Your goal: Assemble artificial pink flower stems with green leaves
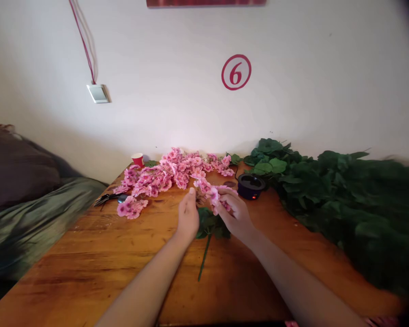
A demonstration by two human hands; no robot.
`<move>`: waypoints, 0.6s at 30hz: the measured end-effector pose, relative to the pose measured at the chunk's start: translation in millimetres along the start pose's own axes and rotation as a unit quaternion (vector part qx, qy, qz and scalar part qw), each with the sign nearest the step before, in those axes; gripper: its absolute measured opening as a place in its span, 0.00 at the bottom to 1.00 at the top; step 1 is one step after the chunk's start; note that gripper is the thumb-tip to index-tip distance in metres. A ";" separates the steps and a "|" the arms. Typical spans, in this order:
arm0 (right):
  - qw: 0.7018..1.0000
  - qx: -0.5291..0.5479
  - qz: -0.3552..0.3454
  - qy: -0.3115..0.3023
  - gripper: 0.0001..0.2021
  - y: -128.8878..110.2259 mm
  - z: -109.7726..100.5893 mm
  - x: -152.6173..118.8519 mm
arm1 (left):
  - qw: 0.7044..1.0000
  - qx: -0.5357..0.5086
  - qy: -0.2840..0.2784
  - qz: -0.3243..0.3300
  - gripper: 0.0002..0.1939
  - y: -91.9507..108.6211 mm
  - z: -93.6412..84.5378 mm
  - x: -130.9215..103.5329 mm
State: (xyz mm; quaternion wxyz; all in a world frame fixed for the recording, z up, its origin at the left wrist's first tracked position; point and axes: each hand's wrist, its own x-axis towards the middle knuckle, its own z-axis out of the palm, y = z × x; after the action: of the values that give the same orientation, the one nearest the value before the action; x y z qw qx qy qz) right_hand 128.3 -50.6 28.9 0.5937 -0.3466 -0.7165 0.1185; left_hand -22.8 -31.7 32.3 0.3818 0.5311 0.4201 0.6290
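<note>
Both hands are raised over the middle of the wooden table point(132, 254). My left hand point(188, 212) is closed at the left side of a pink flower cluster point(206, 187), its thumb pointing up. On the cluster's right side, the fingers of my right hand point(234, 212) are closed round the blossoms. Below and between the hands is a green leafy stem point(204, 256), its stalk pointing toward me. Behind them lies a heap of pink flowers point(170, 170), with a loose pink sprig point(132, 208) at its front left.
A dark round pot point(250, 186) with a red light stands right of my hands. Green leaves point(347, 200) are piled along the right side. Scissors point(105, 198) and a red paper cup point(137, 159) are at the left. A cushion point(20, 165) lies beyond the table's left edge.
</note>
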 end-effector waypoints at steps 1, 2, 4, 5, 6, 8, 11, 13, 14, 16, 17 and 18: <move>1.000 -0.002 -0.006 -0.008 0.06 -1.8 0.1 0.3 | 1.000 -0.009 -0.007 -0.004 0.26 0.7 0.7 -0.1; 1.000 0.001 -0.004 -0.007 0.07 -3.4 0.7 0.2 | 1.000 -0.020 -0.015 -0.011 0.25 1.1 1.6 -0.4; 0.999 0.024 0.025 0.027 0.09 -5.6 3.0 -1.2 | 0.998 -0.047 -0.030 -0.032 0.23 1.7 4.1 -2.2; 0.996 0.049 0.049 0.054 0.09 -6.0 4.6 -2.2 | 0.997 -0.058 -0.036 -0.040 0.23 2.4 5.3 -3.6; 0.990 0.082 0.075 0.081 0.08 -6.1 6.3 -3.4 | 0.996 -0.062 -0.040 -0.043 0.22 3.3 6.5 -5.4; 0.973 0.159 0.116 0.122 0.07 -5.8 9.2 -5.7 | 0.996 -0.062 -0.052 -0.042 0.22 5.8 8.5 -9.7; 0.947 0.246 0.147 0.142 0.14 -6.0 11.1 -7.7 | 0.995 -0.049 -0.080 -0.036 0.22 9.1 10.8 -17.2; 0.937 0.277 0.159 0.144 0.20 -7.3 10.6 -7.7 | 0.994 -0.032 -0.098 -0.032 0.23 10.0 12.0 -21.5; 0.933 0.285 0.168 0.139 0.23 -8.1 10.1 -7.2 | 0.994 -0.019 -0.107 -0.029 0.24 10.1 12.5 -23.3; 0.931 0.287 0.190 0.122 0.23 -9.8 9.3 -5.3 | 0.991 -0.001 -0.132 -0.027 0.25 9.6 13.4 -26.1; 0.930 0.288 0.202 0.110 0.20 -10.5 9.2 -4.0 | 0.989 0.004 -0.147 -0.027 0.26 9.3 13.7 -27.1; 0.926 0.292 0.216 0.101 0.16 -11.2 9.2 -2.5 | 0.987 0.006 -0.161 -0.027 0.26 8.9 13.9 -28.0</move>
State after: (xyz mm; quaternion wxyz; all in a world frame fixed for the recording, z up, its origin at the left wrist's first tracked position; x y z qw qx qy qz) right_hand 115.8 -58.1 31.1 0.6979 -0.3141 -0.4944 0.4122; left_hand -5.3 -59.1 32.0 0.4585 0.6161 0.3709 0.5222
